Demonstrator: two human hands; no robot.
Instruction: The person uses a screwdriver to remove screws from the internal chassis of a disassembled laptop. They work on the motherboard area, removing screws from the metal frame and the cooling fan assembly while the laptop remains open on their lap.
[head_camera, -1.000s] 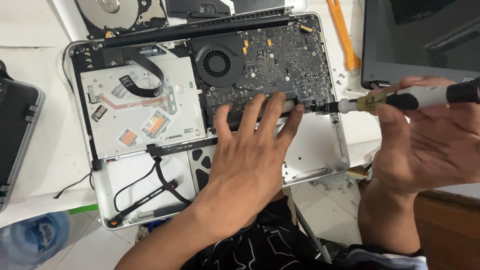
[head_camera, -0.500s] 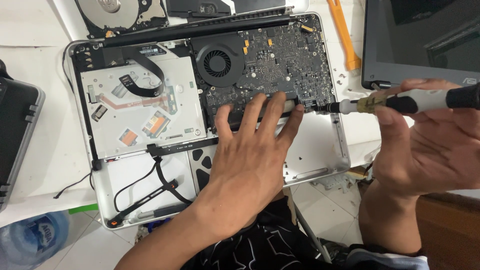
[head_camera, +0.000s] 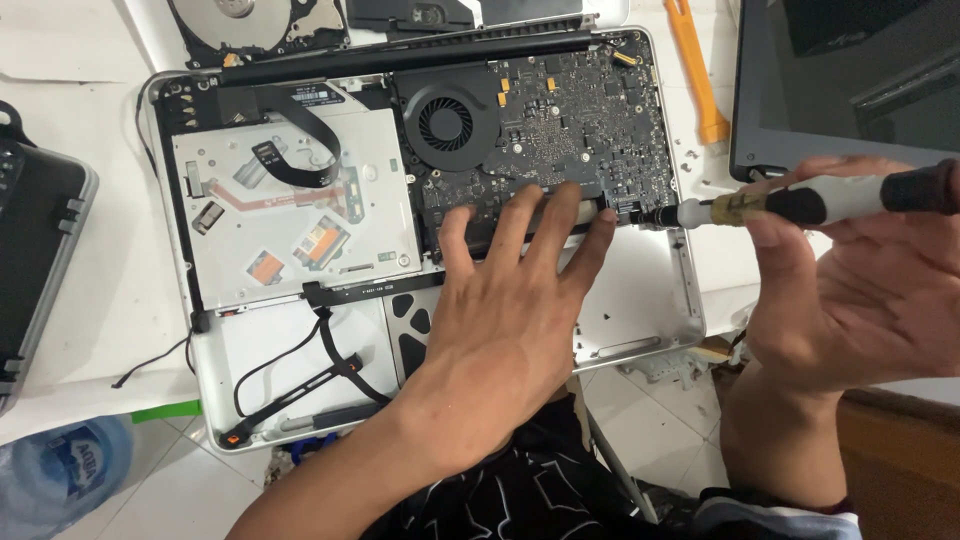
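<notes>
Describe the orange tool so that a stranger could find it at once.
Start at the opened laptop case in the middle. Just past its top right corner, on the white table, lies the orange pry tool. It alone is flat, plastic and orange; the screwdriver nearby is black and white.

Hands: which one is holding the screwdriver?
The right hand holds the screwdriver; the left hand lies flat, fingers spread, on the open laptop.

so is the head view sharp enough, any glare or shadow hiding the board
Head view: evenly lit and sharp on the dark green circuit board; soft glare on the silver drive cover; the left hand hides the board's lower edge; the right hand looks slightly soft at the frame edge.
</notes>
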